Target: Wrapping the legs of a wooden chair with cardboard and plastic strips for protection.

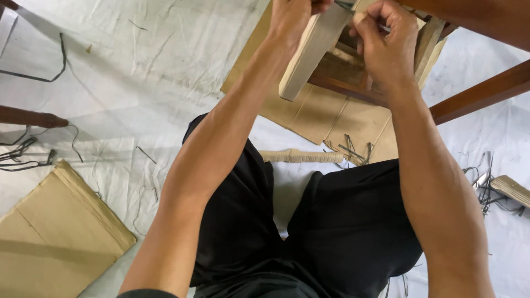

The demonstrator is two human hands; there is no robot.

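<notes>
Head view: left hand (291, 17) grips pale wooden bar (310, 52) against chair frame (353, 83), right hand (385, 41) pinches thin strand (381, 26) there; weaving appears barely begun, loose strands (353, 150) on floor sheet (138, 66).

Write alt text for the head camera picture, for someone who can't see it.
Seen from above, a seated person's left hand grips a pale wooden slat while the right hand pinches a thin strand against a dark wooden frame. Flattened cardboard and dark strand scraps lie on the white floor sheet.
</notes>
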